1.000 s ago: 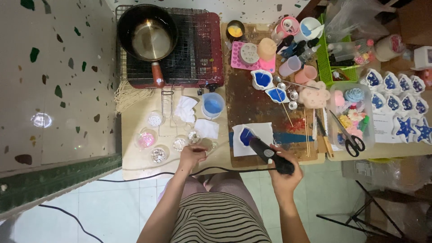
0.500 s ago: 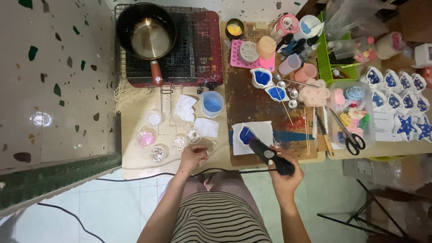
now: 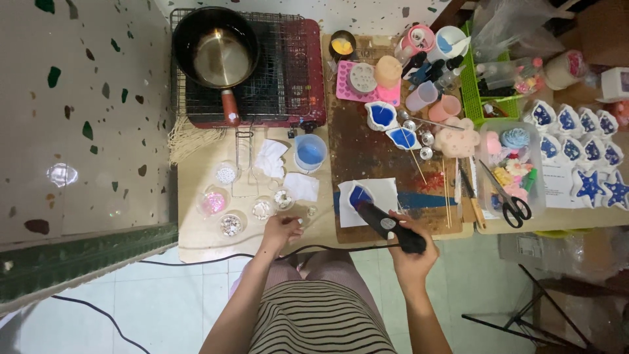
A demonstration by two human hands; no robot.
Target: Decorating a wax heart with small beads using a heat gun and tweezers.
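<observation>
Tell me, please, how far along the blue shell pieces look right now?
Done: a batch of filled blue shell and star pieces sits at the right. In hand: the right hand aims a black heat tool at one blue-filled shell; the left hand rests by small glitter dishes. Left: two filled shells behind.

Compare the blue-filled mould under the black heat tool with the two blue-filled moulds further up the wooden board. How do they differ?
The near mould sits alone on a white sheet; the two far moulds rest side by side on the bare wooden board. The right hand aims the black heat tool at the near mould; nothing is aimed at the far moulds. All have white walls and blue filling.
</observation>
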